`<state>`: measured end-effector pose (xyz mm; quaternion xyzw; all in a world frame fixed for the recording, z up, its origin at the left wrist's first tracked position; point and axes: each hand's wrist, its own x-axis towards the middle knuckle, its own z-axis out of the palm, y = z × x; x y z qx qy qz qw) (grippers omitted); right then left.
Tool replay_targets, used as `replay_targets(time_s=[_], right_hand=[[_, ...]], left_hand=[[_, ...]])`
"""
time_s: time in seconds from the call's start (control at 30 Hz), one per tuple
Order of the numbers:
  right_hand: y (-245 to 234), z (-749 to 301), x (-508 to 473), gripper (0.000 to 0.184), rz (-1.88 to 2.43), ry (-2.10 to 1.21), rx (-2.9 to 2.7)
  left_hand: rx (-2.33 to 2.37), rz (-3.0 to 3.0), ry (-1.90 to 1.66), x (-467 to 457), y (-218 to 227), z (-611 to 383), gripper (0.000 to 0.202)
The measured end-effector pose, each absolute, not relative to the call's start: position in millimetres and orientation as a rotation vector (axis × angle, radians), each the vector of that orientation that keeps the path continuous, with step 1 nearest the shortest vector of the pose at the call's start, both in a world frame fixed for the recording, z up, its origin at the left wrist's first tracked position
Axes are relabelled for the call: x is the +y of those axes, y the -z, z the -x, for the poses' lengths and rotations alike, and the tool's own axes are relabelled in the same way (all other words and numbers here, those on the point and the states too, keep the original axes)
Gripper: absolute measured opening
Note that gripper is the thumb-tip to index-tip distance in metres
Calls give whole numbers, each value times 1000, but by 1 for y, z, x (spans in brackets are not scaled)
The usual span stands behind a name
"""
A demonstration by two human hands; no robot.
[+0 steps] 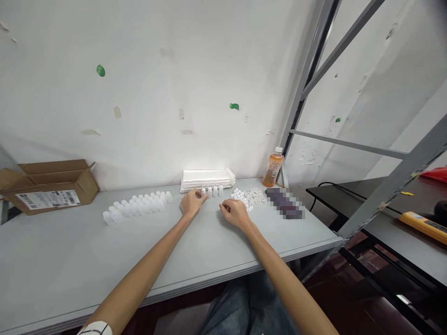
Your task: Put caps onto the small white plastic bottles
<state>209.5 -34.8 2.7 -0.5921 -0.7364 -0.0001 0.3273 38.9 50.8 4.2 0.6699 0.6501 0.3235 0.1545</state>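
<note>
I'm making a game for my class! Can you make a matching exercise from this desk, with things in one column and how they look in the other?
Things:
1. Drink bottle
2. Cardboard box
3. Four small white bottles

How they look:
A. Standing in a short row
B. Orange
C. Flaps open

Right pairs: 1-B, 2-C, 3-A

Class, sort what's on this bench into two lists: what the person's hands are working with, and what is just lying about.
Working with: left hand, right hand, upright small white plastic bottles, pile of small clear plastic parts, row of white plastic bottles.

Lying about: orange drink bottle, cardboard box, stack of white sheets.
</note>
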Motion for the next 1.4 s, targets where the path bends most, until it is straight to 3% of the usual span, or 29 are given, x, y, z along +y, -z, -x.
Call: replay_targets(time_s=[0.33, 0.67, 1.4], right_hand=[[-3, -210, -35, 25, 1548, 13, -1912], [-2, -212, -34, 23, 1551, 13, -1915], [-1, -209, -35, 23, 1647, 3, -1975]], left_hand=[[1806, -1965, -908, 48, -7, -40, 23], [1765, -2022, -835, 51, -5, -36, 36], [1798, -2161, -743, 58, -3, -40, 27]])
